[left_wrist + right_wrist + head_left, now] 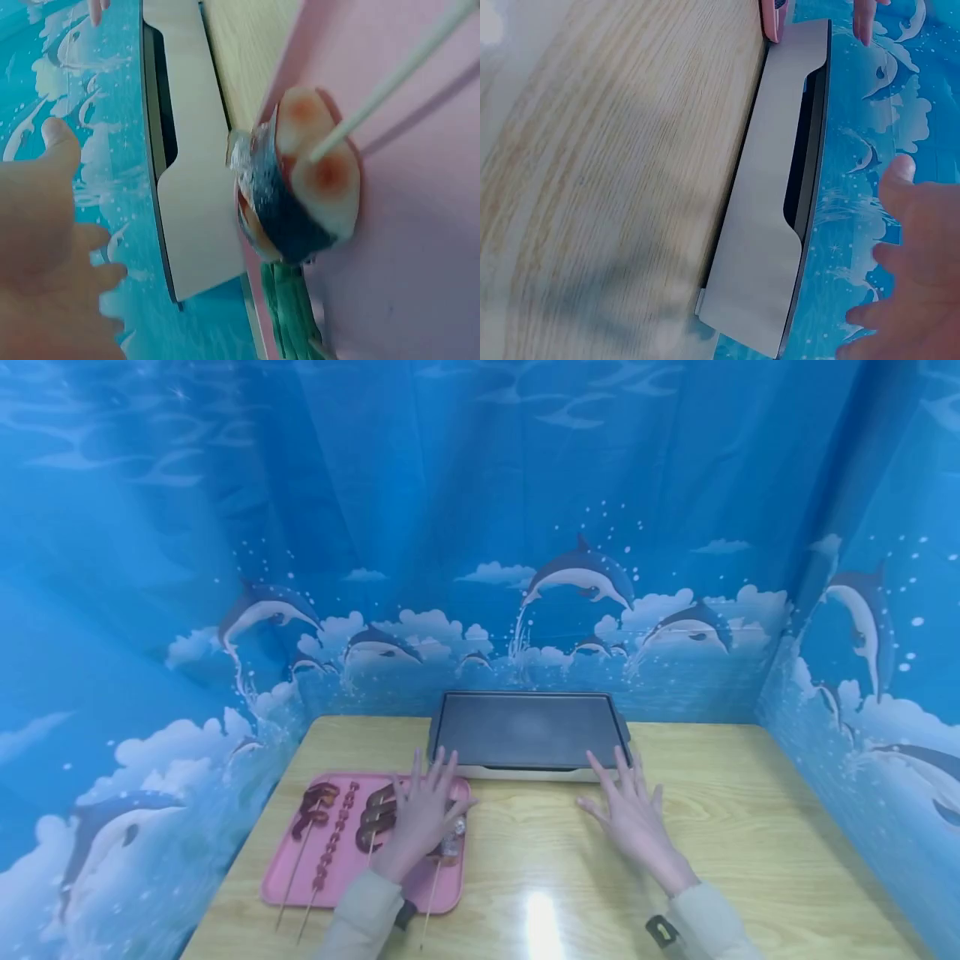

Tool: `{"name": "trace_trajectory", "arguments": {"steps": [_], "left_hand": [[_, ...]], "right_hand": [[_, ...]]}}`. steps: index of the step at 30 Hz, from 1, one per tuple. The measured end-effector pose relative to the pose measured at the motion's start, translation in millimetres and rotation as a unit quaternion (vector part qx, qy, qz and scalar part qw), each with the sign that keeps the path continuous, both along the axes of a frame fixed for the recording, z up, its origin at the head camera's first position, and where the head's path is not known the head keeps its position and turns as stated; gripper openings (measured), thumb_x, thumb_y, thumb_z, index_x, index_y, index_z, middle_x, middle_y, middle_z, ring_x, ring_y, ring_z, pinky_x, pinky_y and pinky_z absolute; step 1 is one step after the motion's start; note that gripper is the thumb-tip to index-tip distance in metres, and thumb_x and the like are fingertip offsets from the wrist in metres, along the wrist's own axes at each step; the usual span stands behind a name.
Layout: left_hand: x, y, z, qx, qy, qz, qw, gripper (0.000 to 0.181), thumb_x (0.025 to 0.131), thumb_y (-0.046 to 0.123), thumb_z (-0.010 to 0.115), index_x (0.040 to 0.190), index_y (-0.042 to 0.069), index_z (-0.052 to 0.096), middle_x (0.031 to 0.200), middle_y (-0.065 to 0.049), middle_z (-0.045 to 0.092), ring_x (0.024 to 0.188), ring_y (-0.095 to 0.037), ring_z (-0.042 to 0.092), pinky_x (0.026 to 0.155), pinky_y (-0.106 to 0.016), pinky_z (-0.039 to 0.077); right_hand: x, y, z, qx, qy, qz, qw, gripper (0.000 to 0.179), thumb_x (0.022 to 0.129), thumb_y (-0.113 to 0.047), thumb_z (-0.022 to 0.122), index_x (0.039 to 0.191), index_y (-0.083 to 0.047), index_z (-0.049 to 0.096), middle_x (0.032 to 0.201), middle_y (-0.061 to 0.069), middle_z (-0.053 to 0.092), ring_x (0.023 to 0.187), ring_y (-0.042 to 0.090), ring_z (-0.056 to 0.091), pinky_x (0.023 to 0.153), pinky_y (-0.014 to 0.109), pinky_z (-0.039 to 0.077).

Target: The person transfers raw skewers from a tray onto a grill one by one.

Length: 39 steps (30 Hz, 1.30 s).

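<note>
With fingers spread, my left hand (422,818) is held over the right part of a pink tray (300,893), and nothing is in it. My right hand (633,822), spread the same way and holding nothing, is above the wooden table in front of a flat black griddle (525,727). On the tray lie several skewers: a brown curled one (318,802), a thin beaded one (337,835) and a thick dark spiral one (375,818) partly hidden by my left hand. A skewered white-and-red piece with a dark wrap (322,172) shows in the left wrist view, beside a green bundle (289,307).
The griddle stands at the table's back edge, its pale front side (757,202) facing me. Blue dolphin-print curtains (480,527) enclose the table (720,827) at the back and sides. Skewer sticks (296,868) poke past the tray's front edge.
</note>
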<state>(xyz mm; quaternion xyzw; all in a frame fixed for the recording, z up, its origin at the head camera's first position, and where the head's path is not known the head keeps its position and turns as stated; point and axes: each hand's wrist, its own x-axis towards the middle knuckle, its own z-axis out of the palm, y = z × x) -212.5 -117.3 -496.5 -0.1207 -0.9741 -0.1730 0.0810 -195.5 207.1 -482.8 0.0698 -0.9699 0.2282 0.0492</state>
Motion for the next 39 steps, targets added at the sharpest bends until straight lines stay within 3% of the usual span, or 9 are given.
{"name": "trace_trajectory", "arguments": {"steps": [4, 8, 11, 15, 17, 22, 27, 35, 39], "left_hand": [[-4.7, -10.2, 2.7, 0.033, 0.018, -0.027, 0.9989, 0.072, 0.100, 0.043, 0.060, 0.158, 0.011, 0.033, 0.162, -0.016, 0.034, 0.150, -0.048, 0.020, 0.112, -0.080, 0.008], [-5.9, -22.2, 9.9, 0.092, 0.015, -0.044, 0.9947, 0.063, 0.102, 0.036, 0.059, 0.156, 0.011, 0.038, 0.156, -0.015, 0.044, 0.148, -0.044, 0.031, 0.116, -0.073, 0.017], [-4.4, -31.8, 16.2, 0.136, -0.008, -0.026, 0.9904, 0.058, 0.104, 0.037, 0.056, 0.155, 0.015, 0.041, 0.155, -0.016, 0.045, 0.138, -0.042, 0.046, 0.112, -0.066, 0.035], [-2.6, -47.9, 20.8, 0.156, -0.010, 0.003, 0.9877, 0.053, 0.105, 0.035, 0.055, 0.154, 0.015, 0.044, 0.155, -0.020, 0.044, 0.133, -0.042, 0.051, 0.109, -0.061, 0.043], [-2.4, -57.2, 21.5, 0.150, 0.015, 0.005, 0.9886, 0.052, 0.105, 0.032, 0.056, 0.152, 0.012, 0.046, 0.152, -0.022, 0.047, 0.139, -0.044, 0.045, 0.113, -0.063, 0.036], [-0.4, -83.1, 17.6, 0.140, 0.064, -0.002, 0.9881, 0.051, 0.105, 0.028, 0.057, 0.150, 0.005, 0.047, 0.150, -0.024, 0.048, 0.139, -0.046, 0.042, 0.113, -0.065, 0.035], [6.5, -110.7, 12.7, 0.140, 0.071, 0.004, 0.9876, 0.050, 0.107, 0.023, 0.053, 0.151, 0.001, 0.044, 0.152, -0.023, 0.046, 0.143, -0.048, 0.035, 0.115, -0.069, 0.027], [25.6, -152.0, 4.7, 0.124, 0.010, 0.080, 0.9890, 0.062, 0.109, 0.043, 0.039, 0.157, 0.004, 0.032, 0.161, -0.025, 0.030, 0.149, -0.048, 0.021, 0.119, -0.068, 0.019], [36.1, -171.1, -3.9, 0.118, 0.002, 0.102, 0.9878, 0.064, 0.109, 0.041, 0.040, 0.158, 0.001, 0.028, 0.161, -0.029, 0.027, 0.148, -0.051, 0.021, 0.118, -0.069, 0.017]], "right_hand": [[-2.7, -3.7, 2.1, -0.013, 0.029, 0.012, 0.9994, 0.072, 0.102, -0.050, 0.054, 0.162, -0.023, 0.025, 0.168, 0.021, 0.008, 0.152, 0.050, 0.004, 0.112, 0.079, 0.007], [-5.1, -12.0, 4.1, -0.029, 0.081, 0.019, 0.9961, 0.067, 0.100, -0.042, 0.061, 0.156, -0.015, 0.038, 0.162, 0.021, 0.029, 0.147, 0.050, 0.025, 0.116, 0.071, 0.021], [-6.0, -21.3, 5.7, -0.047, 0.103, 0.019, 0.9934, 0.060, 0.099, -0.037, 0.065, 0.149, -0.010, 0.049, 0.154, 0.022, 0.044, 0.141, 0.047, 0.039, 0.114, 0.067, 0.030], [-5.1, -36.0, 5.9, -0.067, 0.105, 0.019, 0.9920, 0.053, 0.098, -0.034, 0.066, 0.143, -0.008, 0.056, 0.147, 0.020, 0.053, 0.135, 0.042, 0.048, 0.112, 0.063, 0.038], [-3.9, -43.5, 4.6, -0.076, 0.098, 0.022, 0.9920, 0.051, 0.099, -0.035, 0.066, 0.142, -0.009, 0.057, 0.146, 0.018, 0.054, 0.134, 0.041, 0.050, 0.112, 0.062, 0.039], [-0.2, -63.2, -1.9, -0.075, 0.079, 0.041, 0.9932, 0.053, 0.100, -0.039, 0.063, 0.143, -0.008, 0.056, 0.147, 0.017, 0.054, 0.136, 0.039, 0.049, 0.113, 0.059, 0.039], [3.6, -86.1, -11.0, -0.069, 0.083, 0.082, 0.9908, 0.056, 0.099, -0.039, 0.065, 0.142, -0.006, 0.055, 0.147, 0.017, 0.054, 0.137, 0.039, 0.047, 0.115, 0.059, 0.037], [9.7, -120.9, -29.8, -0.045, 0.073, 0.147, 0.9854, 0.060, 0.097, -0.038, 0.066, 0.144, -0.004, 0.052, 0.153, 0.018, 0.047, 0.141, 0.046, 0.039, 0.114, 0.064, 0.035], [13.7, -134.1, -37.1, -0.009, 0.053, 0.172, 0.9836, 0.068, 0.094, -0.040, 0.069, 0.147, -0.003, 0.049, 0.154, 0.020, 0.045, 0.143, 0.049, 0.035, 0.111, 0.066, 0.038]]}}
